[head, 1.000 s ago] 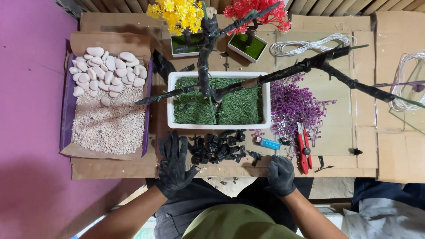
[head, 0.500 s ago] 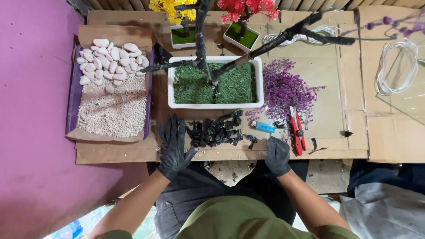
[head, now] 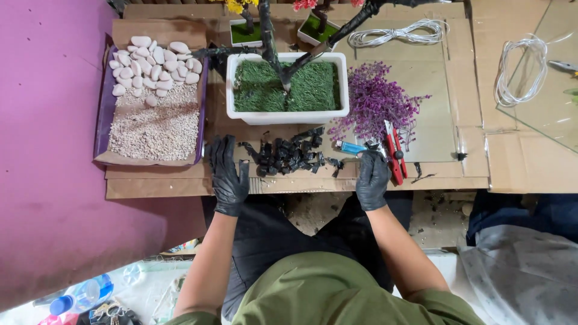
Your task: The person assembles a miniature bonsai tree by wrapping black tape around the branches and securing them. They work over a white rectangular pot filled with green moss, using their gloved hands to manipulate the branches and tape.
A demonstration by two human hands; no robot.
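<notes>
Hands: left hand [head: 227,174] in a black glove lies flat and open on the cardboard edge, fingers spread, gripping nothing; right hand [head: 372,179] in a black glove rests knuckles-up at the same edge, fingers curled, and whether it grips anything cannot be told.
Nearest things: pile of black scraps [head: 288,154] lies between the two hands, just beyond the fingertips; a blue lighter [head: 350,147] and red cutters [head: 394,155] lie just beside the right hand.
Beyond: white rectangular planter [head: 288,114] lined with green artificial grass, a dark tree trunk [head: 269,36] rising from its middle; purple flower sprigs [head: 374,103] lie to its right.
Change: compared with half a second ago both hands sit in the same places at the cardboard edge; the view has dipped, so the yellow and red blossoms are now nearly cut off at the top and more of the green shirt shows.
Left side: tray [head: 100,126] holding white pebbles [head: 150,63] above pale gravel [head: 153,126].
Right side: two coils of white wire [head: 398,33] [head: 519,69], one on a glass pane [head: 557,114].
Surface: flattened cardboard sheets [head: 524,168] as a worktop.
Room: purple floor mat [head: 48,180] at the left; plastic bottle [head: 75,298] near the person's knee.
</notes>
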